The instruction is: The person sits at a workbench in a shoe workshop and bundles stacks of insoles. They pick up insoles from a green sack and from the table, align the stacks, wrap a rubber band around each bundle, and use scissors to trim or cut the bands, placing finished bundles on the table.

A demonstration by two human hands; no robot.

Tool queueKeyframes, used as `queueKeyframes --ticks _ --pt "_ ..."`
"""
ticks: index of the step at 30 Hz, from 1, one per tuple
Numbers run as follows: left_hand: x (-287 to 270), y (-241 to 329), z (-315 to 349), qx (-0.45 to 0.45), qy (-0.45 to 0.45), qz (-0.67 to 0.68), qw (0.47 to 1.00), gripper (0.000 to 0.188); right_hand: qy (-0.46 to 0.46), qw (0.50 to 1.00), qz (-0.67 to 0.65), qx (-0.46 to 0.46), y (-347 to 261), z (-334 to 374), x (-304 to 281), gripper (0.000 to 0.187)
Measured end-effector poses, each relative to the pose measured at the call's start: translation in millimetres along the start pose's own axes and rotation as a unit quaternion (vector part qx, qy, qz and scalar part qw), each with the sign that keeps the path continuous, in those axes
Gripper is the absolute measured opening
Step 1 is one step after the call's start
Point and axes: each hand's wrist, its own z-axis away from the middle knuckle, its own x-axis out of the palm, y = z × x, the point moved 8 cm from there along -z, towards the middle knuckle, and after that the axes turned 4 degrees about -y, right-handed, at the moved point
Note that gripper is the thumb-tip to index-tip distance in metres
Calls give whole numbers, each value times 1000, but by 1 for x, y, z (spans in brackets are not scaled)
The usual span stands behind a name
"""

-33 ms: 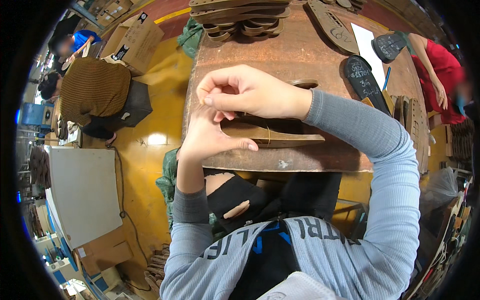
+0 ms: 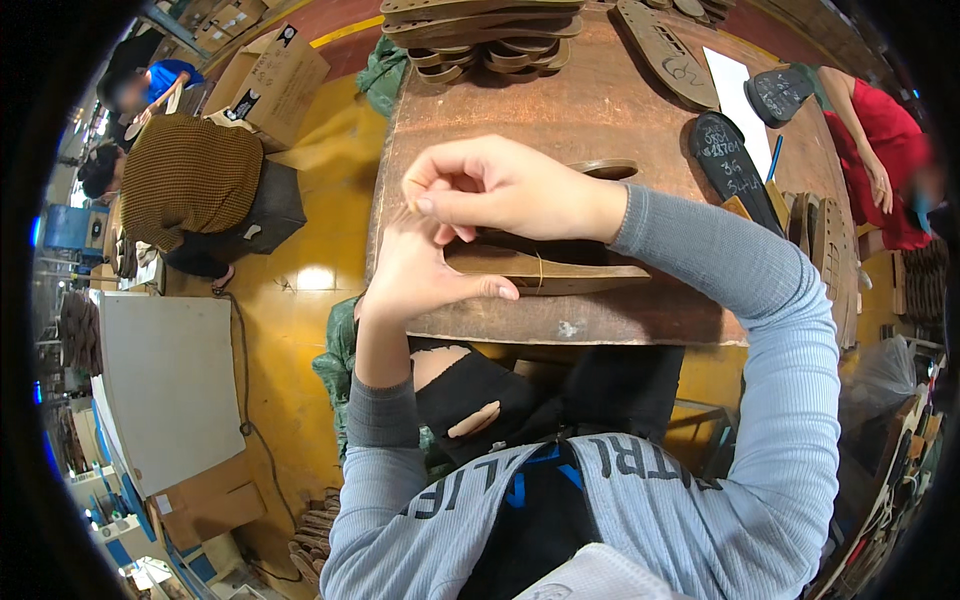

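Observation:
On the brown worktable lies a bundle of brown shoe soles [image 2: 590, 272] with a thin band [image 2: 541, 268] round its middle. My left hand [image 2: 415, 270] is at the bundle's left end, its thumb stretched along the near side; its fingers are partly hidden behind my right hand. Above it, my right hand [image 2: 490, 190] is closed in a pinch at the left fingers, on what looks like a thin tan rubber band [image 2: 411, 207], mostly hidden. The right forearm crosses over the bundle's far right part.
Stacked soles [image 2: 480, 40] stand at the table's far edge. Right of them lie a long brown sole [image 2: 665, 55], white paper [image 2: 728, 85], black soles [image 2: 735, 165] and a blue pen [image 2: 775, 157]. Co-workers sit at both sides; a carton [image 2: 265, 90] stands left.
My right hand has shifted slightly right and toward me, its pinch still closed. The left hand has barely moved, and the bundle lies in the same place.

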Motion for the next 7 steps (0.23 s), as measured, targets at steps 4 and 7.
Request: queueKeyframes --ticks 4,7 --pt "4 5 1 28 1 -16 999 67 -28 991 129 -16 0 16 2 18" --pt "3 10 -1 68 29 -23 997 62 -55 966 249 -33 -9 27 -4 19"
